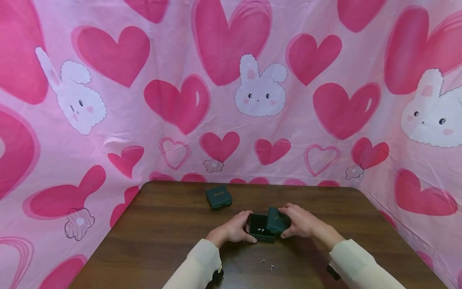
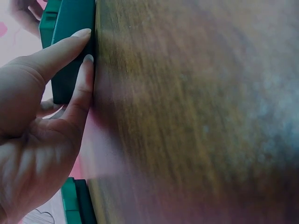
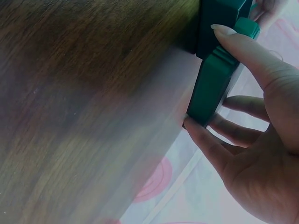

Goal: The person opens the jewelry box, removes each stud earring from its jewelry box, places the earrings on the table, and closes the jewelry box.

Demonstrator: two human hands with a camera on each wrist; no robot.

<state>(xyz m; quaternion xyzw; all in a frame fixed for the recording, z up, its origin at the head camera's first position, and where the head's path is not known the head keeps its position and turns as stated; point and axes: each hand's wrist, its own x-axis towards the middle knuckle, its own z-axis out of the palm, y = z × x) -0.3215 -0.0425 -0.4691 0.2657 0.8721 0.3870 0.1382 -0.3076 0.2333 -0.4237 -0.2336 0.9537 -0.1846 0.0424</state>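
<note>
My left hand grips the dark green jewelry box base by its left side, with the thumb at the near corner and fingers at the far one. Two small silvery, star-like earrings lie on its black lining. The matching lid is held by my right hand, tilted over the right part of the base, which it hides. In the right wrist view, thumb and fingers span the lid at opposite edges, right beside the base.
Two small silvery studs with thin posts lie on the brown wooden table, nearer the body than the box. A second green box, with its lid on, stands farther back to the left. A pink heart-patterned cloth surrounds the table.
</note>
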